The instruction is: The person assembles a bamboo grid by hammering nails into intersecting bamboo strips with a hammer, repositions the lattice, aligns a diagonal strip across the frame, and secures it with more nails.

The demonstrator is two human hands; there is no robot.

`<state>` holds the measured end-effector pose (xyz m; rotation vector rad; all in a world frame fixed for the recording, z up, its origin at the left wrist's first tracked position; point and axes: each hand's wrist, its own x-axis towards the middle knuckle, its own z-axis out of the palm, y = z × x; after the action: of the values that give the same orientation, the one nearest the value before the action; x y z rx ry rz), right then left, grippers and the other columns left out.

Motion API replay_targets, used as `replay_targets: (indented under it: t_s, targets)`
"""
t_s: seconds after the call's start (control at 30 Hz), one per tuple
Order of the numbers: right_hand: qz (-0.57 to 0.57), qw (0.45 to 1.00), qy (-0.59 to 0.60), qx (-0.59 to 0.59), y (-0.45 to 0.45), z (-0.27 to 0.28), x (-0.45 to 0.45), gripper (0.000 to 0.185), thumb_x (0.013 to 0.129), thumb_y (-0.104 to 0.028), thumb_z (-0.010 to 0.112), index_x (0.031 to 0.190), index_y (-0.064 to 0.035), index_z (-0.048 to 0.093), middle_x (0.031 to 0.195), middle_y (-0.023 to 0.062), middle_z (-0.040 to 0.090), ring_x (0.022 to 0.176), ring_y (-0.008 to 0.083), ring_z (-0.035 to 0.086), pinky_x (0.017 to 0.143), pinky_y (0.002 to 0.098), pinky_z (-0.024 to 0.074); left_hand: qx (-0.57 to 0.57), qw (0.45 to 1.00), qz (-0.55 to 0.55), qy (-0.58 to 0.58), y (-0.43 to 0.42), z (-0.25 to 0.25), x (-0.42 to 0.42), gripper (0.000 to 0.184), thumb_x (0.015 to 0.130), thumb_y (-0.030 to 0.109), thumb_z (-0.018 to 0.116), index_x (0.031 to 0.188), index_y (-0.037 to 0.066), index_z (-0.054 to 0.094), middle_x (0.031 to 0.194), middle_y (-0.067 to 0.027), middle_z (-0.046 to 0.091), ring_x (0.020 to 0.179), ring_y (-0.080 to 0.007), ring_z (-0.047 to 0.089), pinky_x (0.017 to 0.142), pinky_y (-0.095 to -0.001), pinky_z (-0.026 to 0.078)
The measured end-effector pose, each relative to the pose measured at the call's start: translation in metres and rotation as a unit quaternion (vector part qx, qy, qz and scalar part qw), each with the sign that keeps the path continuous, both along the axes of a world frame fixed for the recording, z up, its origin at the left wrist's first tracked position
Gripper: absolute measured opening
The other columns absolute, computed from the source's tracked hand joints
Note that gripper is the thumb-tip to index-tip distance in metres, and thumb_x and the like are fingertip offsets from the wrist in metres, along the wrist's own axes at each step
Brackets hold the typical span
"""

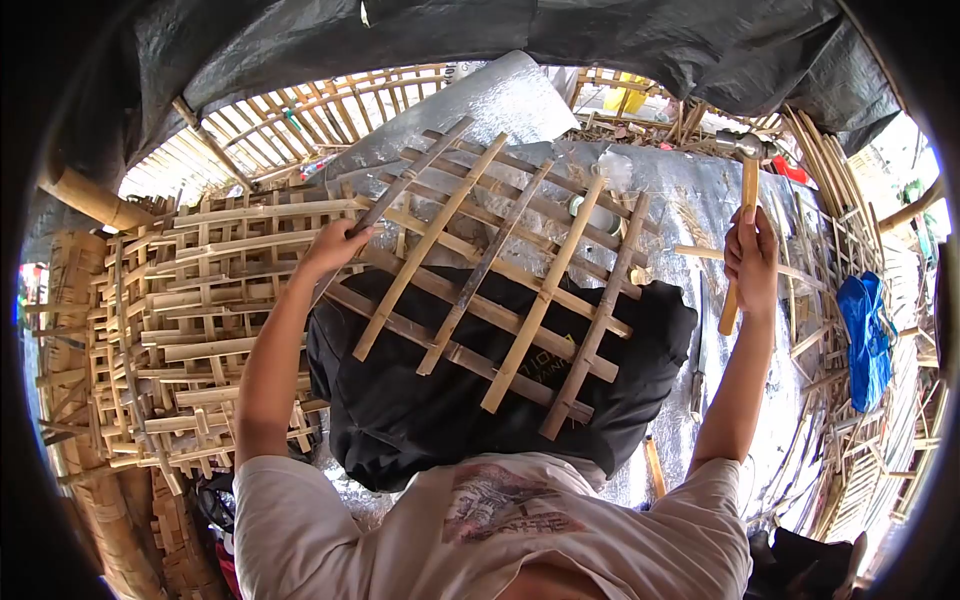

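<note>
A lattice of crossed bamboo strips point(527, 333) lies tilted over my lap, on dark cloth point(400, 420). My left hand point(342, 246) is closed round the dark strip at the lattice's left edge. Raised on the right, my right hand point(751, 258) grips the wooden handle of a hammer point(750, 185), its metal head up and away from the lattice. Between the lattice and my right hand, a loose bamboo strip point(700, 253) lies on the silvery sheet point(730, 400).
Stacked bamboo lattices point(220, 320) stand at the left. A blue bag point(865, 340) hangs at the right beside bamboo slats. Beyond the lattice are a round container point(597, 215) and a slatted bamboo wall point(330, 115). Black sheeting point(440, 35) hangs overhead.
</note>
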<state>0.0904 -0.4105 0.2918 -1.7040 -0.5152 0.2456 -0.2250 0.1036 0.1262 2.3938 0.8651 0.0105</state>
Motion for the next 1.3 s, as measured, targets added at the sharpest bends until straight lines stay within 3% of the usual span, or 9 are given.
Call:
replay_targets:
  t_s: [0.43, 0.67, 0.8, 0.9, 0.93, 1.0, 1.07, 1.17, 1.3]
  targets:
    - [0.059, 0.998, -0.001, -0.031, 0.068, -0.002, 0.004, 0.029, 0.105, -0.040, 0.048, 0.096, -0.0118, 0.052, 0.061, -0.0086, 0.033, 0.045, -0.0010, 0.025, 0.037, 0.0184, 0.0195, -0.088, 0.994, 0.032, -0.057, 0.004, 0.016, 0.009, 0.043, 0.090, 0.044, 0.067, 0.091, 0.001, 0.071, 0.071, -0.0032, 0.062, 0.070, -0.0137, 0.059, 0.065, -0.0336, 0.046]
    - [0.081, 0.995, -0.011, -0.061, 0.088, 0.002, 0.007, 0.029, 0.105, -0.040, 0.049, 0.098, -0.0122, 0.052, 0.062, -0.0080, 0.034, 0.045, -0.0007, 0.026, 0.038, 0.0183, 0.0210, -0.041, 0.999, 0.035, 0.002, -0.033, -0.043, 0.028, 0.052, 0.089, 0.054, 0.061, 0.092, 0.003, 0.072, 0.073, -0.0176, 0.067, 0.076, -0.0335, 0.068, 0.070, -0.0441, 0.050]
    - [0.087, 0.992, -0.006, -0.086, 0.099, -0.008, 0.004, 0.029, 0.105, -0.039, 0.050, 0.095, -0.0118, 0.052, 0.062, -0.0077, 0.036, 0.046, -0.0002, 0.027, 0.039, 0.0185, 0.0221, -0.060, 0.998, 0.031, -0.003, -0.036, -0.035, 0.025, 0.052, 0.088, 0.054, 0.061, 0.094, 0.004, 0.071, 0.075, -0.0161, 0.069, 0.077, -0.0328, 0.069, 0.070, -0.0443, 0.051]
    - [0.090, 0.987, -0.038, -0.128, 0.110, -0.032, 0.005, 0.028, 0.105, -0.037, 0.050, 0.094, -0.0108, 0.053, 0.062, -0.0074, 0.037, 0.047, 0.0006, 0.030, 0.040, 0.0193, 0.0230, -0.015, 0.997, 0.021, 0.070, -0.038, -0.035, 0.030, 0.054, 0.093, 0.052, 0.054, 0.105, 0.001, 0.068, 0.098, -0.0207, 0.070, 0.099, -0.0369, 0.068, 0.089, -0.0514, 0.049]
    - [0.082, 0.983, -0.038, -0.162, 0.115, -0.038, 0.004, 0.027, 0.104, -0.034, 0.052, 0.095, -0.0094, 0.054, 0.062, -0.0072, 0.040, 0.048, 0.0014, 0.032, 0.042, 0.0206, 0.0251, 0.057, 0.994, 0.020, 0.089, -0.046, -0.026, 0.032, 0.056, 0.095, 0.051, 0.051, 0.112, 0.000, 0.065, 0.109, -0.0220, 0.066, 0.109, -0.0385, 0.061, 0.096, -0.0568, 0.043]
    - [0.072, 0.957, -0.138, -0.245, 0.121, -0.059, 0.003, 0.025, 0.103, -0.029, 0.055, 0.098, -0.0045, 0.058, 0.060, 0.0034, 0.050, 0.053, 0.0094, 0.044, 0.050, 0.0300, 0.0366, 0.196, 0.972, 0.018, 0.126, -0.069, -0.005, 0.039, 0.059, 0.099, 0.050, 0.045, 0.125, -0.001, 0.059, 0.131, -0.0245, 0.057, 0.130, -0.0417, 0.049, 0.108, -0.0676, 0.029]
    - [0.092, 0.918, -0.244, -0.299, 0.128, -0.069, -0.005, 0.023, 0.101, -0.026, 0.056, 0.102, -0.0027, 0.060, 0.062, 0.0160, 0.053, 0.052, 0.0220, 0.050, 0.054, 0.0379, 0.0408, 0.234, 0.956, -0.022, 0.174, -0.079, 0.018, 0.063, 0.064, 0.102, 0.051, 0.037, 0.139, -0.001, 0.047, 0.151, -0.0211, 0.039, 0.145, -0.0429, 0.027, 0.109, -0.0773, 0.009]
    - [0.120, 0.918, -0.241, -0.290, 0.144, -0.078, -0.014, 0.025, 0.100, -0.027, 0.057, 0.101, -0.0018, 0.059, 0.064, 0.0183, 0.057, 0.055, 0.0320, 0.054, 0.056, 0.0403, 0.0424, 0.215, 0.967, -0.071, 0.116, -0.101, 0.039, 0.118, 0.071, 0.102, 0.055, 0.029, 0.150, 0.002, 0.032, 0.158, -0.0193, 0.028, 0.148, -0.0385, 0.020, 0.112, -0.0736, 0.011]
    - [0.128, 0.908, -0.240, -0.320, 0.170, -0.080, -0.012, 0.024, 0.100, -0.026, 0.056, 0.099, -0.0020, 0.058, 0.068, 0.0204, 0.059, 0.060, 0.0377, 0.059, 0.059, 0.0441, 0.0438, 0.130, 0.985, -0.055, 0.100, -0.115, -0.004, 0.199, 0.078, 0.100, 0.061, 0.017, 0.157, 0.008, 0.016, 0.165, -0.0148, 0.009, 0.152, -0.0360, 0.005, 0.113, -0.0719, 0.002]
